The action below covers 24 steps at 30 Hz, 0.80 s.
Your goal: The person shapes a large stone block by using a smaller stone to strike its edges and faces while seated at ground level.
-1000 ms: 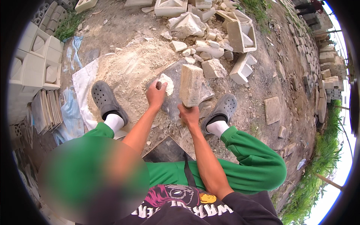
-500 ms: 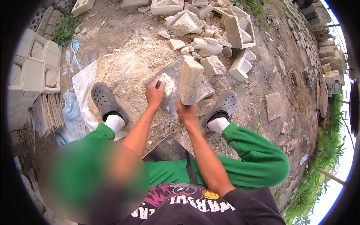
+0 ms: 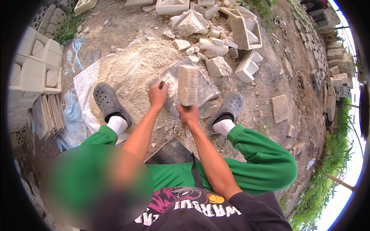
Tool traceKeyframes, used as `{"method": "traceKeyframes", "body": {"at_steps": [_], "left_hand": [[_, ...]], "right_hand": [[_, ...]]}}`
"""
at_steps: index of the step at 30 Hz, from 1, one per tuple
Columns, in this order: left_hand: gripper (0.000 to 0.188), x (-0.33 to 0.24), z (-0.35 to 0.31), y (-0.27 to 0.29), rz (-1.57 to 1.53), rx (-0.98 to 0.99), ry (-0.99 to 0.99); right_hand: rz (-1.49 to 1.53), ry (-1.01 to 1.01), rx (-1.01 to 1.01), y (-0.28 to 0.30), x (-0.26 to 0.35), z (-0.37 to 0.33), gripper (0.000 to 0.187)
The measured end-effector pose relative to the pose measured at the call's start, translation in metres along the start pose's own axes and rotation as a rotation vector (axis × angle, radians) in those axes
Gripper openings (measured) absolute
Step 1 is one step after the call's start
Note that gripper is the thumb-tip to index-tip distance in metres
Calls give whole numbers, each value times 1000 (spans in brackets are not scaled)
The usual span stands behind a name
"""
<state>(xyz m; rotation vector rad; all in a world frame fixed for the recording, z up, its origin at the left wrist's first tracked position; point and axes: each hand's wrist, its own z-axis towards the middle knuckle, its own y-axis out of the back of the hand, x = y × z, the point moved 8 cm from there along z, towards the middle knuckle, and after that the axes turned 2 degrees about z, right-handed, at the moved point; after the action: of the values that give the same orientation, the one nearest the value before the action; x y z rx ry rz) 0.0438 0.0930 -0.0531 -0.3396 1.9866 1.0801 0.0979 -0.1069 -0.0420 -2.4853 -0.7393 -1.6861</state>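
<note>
My right hand [image 3: 188,114] is wrapped round the handle of a mallet with a big, pale, dust-covered block head [image 3: 189,85]. The head is over the right half of a dark flat slab [image 3: 206,89] on the ground. At the slab's left side my left hand [image 3: 158,93] is closed, thumb and fingers drawn together; a small dark bit shows at the fingertips, too little to name. Crushed pale stone [image 3: 172,82] lies on the slab between the hands, partly hidden by the mallet head.
A mound of pale crushed grit [image 3: 131,73] spreads over a white sheet [image 3: 85,79] on the left. Broken pale blocks [image 3: 217,46] are heaped beyond the slab. My grey clogs [image 3: 230,109] flank the work. Whole blocks [image 3: 34,77] and upright thin boards [image 3: 49,115] stand at far left.
The mallet head has shifted left and lower over the crushed stone, my right hand moving slightly left with it. My left hand has barely moved beside the crushed stone.
</note>
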Motion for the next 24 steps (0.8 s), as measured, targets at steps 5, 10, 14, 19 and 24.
{"method": "traceKeyframes", "body": {"at_steps": [5, 10, 14, 19, 24], "left_hand": [[53, -3, 1, -2, 41, 102, 16], [57, 26, 14, -8, -8, 76, -28], [55, 10, 11, -9, -8, 56, -43], [48, 10, 11, -5, 10, 81, -17], [47, 14, 12, -5, 2, 86, -37]], "right_hand": [[-122, -321, 113, 9, -18, 0, 26], [16, -158, -2, 1, 17, -8, 28], [-175, -136, 78, -5, -7, -9, 33], [-149, -291, 60, 7, -31, -7, 39], [-47, -140, 35, -1, 6, -4, 32]]}}
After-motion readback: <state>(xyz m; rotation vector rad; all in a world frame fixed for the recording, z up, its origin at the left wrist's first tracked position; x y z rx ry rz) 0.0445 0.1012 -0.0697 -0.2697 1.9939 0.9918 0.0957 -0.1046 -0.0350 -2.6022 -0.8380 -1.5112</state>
